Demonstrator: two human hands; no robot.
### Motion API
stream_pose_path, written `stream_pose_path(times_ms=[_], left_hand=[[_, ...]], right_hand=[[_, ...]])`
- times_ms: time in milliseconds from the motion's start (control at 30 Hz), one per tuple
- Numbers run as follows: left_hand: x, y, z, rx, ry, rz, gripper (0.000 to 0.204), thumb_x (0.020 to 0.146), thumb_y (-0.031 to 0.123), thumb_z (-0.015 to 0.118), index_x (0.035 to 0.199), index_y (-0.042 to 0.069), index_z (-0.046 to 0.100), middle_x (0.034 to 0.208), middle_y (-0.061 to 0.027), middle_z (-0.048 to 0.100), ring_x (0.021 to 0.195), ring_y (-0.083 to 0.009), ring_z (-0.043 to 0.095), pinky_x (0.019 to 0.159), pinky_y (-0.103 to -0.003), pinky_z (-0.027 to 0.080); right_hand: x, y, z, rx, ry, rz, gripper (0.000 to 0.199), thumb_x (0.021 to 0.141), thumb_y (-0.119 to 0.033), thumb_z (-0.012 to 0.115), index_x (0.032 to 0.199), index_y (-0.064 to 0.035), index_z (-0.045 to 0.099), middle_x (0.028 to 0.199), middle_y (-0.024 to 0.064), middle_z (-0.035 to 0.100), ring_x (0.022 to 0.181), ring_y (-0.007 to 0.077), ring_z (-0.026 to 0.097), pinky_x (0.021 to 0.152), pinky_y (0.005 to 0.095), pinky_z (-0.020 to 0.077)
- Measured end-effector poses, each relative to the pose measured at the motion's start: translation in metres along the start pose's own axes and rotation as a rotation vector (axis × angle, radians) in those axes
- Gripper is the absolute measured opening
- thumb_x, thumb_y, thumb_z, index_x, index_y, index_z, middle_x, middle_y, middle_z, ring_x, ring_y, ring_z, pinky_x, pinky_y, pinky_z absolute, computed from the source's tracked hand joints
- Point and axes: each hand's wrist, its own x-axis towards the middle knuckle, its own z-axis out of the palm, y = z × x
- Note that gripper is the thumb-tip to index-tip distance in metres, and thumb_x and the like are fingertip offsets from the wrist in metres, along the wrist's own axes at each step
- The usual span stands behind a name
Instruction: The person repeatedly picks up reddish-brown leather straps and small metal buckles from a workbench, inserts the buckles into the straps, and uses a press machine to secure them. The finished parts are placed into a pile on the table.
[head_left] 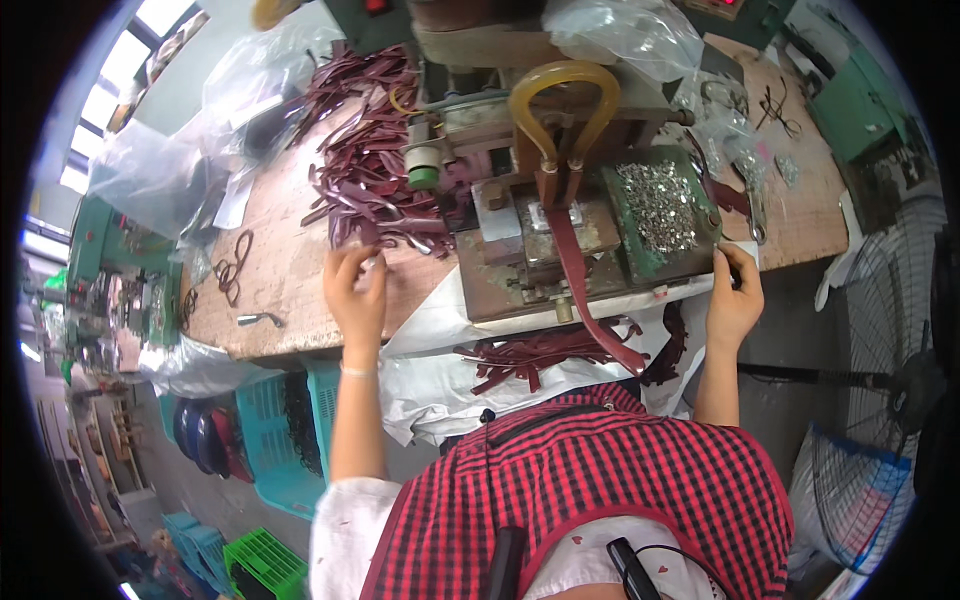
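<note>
My left hand (356,295) is over the bench at the near edge of a heap of maroon straps (375,165). Its fingers are curled toward the thumb, and what they hold, if anything, is too small to make out. By the right edge of a green tray (630,245) of small silvery metal pieces (657,207), my right hand (735,300) has thumb and forefinger pinched together. Anything between those fingertips is hidden. Between my hands stands a bench press (530,150). From it a single maroon strap (575,265) hangs over the bench's front edge, touched by neither hand.
More maroon straps (535,355) lie on white sheeting (425,390) above my lap. Scissors (232,268) rest at the left of the bench. Clear plastic bags (150,185) sit further back. A floor fan (890,380) stands at right, turquoise crates (275,440) at lower left.
</note>
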Motion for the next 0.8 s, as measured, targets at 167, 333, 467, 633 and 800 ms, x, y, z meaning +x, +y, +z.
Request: stream_pose_path(times_ms=[167,333,467,633,800], left_hand=[[0.0,0.039,0.002,-0.605,0.125,-0.319,0.013,0.104,0.014,0.064,0.099,0.003,0.064,0.084,-0.0012,0.067,0.068,-0.0058,0.058,0.06,-0.02,0.042],[0.022,0.05,0.02,-0.552,-0.036,-0.13,0.007,0.104,0.006,0.061,0.108,0.0,0.061,0.094,-0.0053,0.07,0.072,-0.0082,0.06,0.066,-0.023,0.049],[0.004,0.067,0.018,-0.676,-0.002,-0.222,0.009,0.104,0.006,0.061,0.11,-0.001,0.06,0.096,-0.0088,0.072,0.075,-0.0122,0.067,0.065,-0.024,0.055],[0.011,0.099,0.0,-0.626,0.024,0.0,0.008,0.102,-0.001,0.06,0.109,-0.005,0.058,0.103,-0.0153,0.073,0.077,-0.0156,0.07,0.07,-0.027,0.059],[0.026,0.166,-0.033,-0.225,0.013,0.533,0.008,0.103,-0.001,0.056,0.109,-0.006,0.053,0.108,-0.0276,0.072,0.089,-0.0288,0.073,0.079,-0.035,0.061]], right_hand=[[-0.006,-0.054,0.003,0.241,-0.178,-0.004,0.015,0.092,0.0,0.069,0.107,0.0006,0.074,0.102,0.0061,0.074,0.094,0.012,0.067,0.087,0.0277,0.052],[0.012,-0.145,0.069,0.377,-0.32,-0.258,0.025,0.085,0.001,0.071,0.109,0.0019,0.066,0.098,0.0117,0.072,0.092,0.0197,0.071,0.085,0.031,0.0541],[-0.002,-0.141,0.106,0.685,-0.45,0.005,0.032,0.086,0.0,0.071,0.117,0.0037,0.06,0.095,0.0092,0.072,0.091,0.0134,0.07,0.084,0.0295,0.0535],[-0.001,-0.155,0.097,0.768,-0.553,0.197,0.037,0.088,0.001,0.071,0.123,0.0038,0.057,0.097,0.0071,0.071,0.093,0.0117,0.066,0.085,0.0257,0.0507],[0.003,-0.179,0.082,0.786,-0.637,0.337,0.045,0.09,0.001,0.069,0.131,0.0039,0.052,0.103,0.0068,0.07,0.095,0.0124,0.065,0.087,0.0255,0.05]])
